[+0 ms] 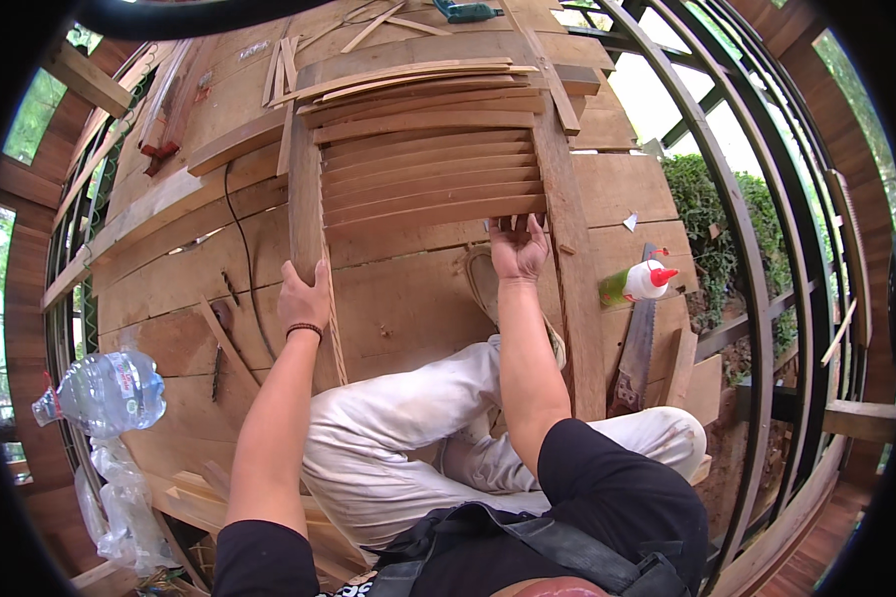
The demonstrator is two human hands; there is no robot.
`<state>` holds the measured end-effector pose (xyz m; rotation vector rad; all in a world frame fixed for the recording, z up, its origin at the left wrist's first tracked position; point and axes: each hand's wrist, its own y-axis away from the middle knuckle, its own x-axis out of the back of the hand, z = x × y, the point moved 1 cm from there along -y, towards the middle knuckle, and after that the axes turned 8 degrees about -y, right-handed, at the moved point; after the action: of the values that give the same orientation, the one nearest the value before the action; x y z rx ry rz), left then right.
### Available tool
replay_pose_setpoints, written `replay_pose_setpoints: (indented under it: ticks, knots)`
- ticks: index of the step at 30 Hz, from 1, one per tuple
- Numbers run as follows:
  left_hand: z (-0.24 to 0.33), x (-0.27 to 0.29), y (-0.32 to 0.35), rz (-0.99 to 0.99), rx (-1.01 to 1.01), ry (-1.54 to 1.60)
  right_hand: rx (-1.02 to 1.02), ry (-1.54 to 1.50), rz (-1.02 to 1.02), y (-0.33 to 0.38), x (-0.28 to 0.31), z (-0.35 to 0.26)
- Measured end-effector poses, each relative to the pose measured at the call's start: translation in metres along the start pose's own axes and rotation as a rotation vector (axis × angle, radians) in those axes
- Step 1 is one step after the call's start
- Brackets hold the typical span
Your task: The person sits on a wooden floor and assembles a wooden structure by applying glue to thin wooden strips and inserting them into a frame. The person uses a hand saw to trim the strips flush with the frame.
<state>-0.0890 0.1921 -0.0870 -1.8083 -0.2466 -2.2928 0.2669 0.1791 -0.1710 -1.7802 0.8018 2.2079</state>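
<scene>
A wooden louvered frame lies in front of me, with two long side rails and several thin slats between them. My left hand (pixel 305 298) is wrapped over the left side rail (pixel 307 214), thumb on its inner side. My right hand (pixel 519 251), palm up, grips the right end of the lowest slat (pixel 433 217), close beside the right side rail (pixel 565 209). Its fingertips are partly hidden behind that slat. Loose thin strips (pixel 418 78) lie across the frame's far end. Below the lowest slat, the space between the rails is open to the boards.
To the right are a white glue bottle with a red cap (pixel 649 280) and a handsaw (pixel 635 353). A large clear water bottle (pixel 110 393) and a plastic bag (pixel 124 497) sit at the left. A teal power tool (pixel 465 12) lies far off. A black cord (pixel 241 224) crosses the boards.
</scene>
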Motion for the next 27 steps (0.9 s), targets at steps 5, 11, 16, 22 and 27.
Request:
replay_pose_setpoints:
  ticks: [5,11,16,22,27]
  knots:
    - [-0.003,-0.005,-0.002,0.029,-0.033,0.027,-0.061,-0.063,-0.071,-0.008,0.014,-0.017]
    - [0.002,0.004,0.004,-0.021,-0.027,-0.037,-0.096,-0.171,-0.037,0.003,-0.001,-0.002]
    - [-0.002,-0.002,0.000,0.031,-0.027,-0.081,-0.086,-0.184,-0.017,-0.001,-0.002,-0.002]
    - [-0.001,-0.005,-0.002,0.056,-0.044,-0.089,-0.001,-0.123,0.024,-0.012,0.006,-0.006]
    - [-0.004,-0.003,0.000,0.060,-0.047,-0.081,0.005,-0.086,0.050,0.003,-0.001,-0.004]
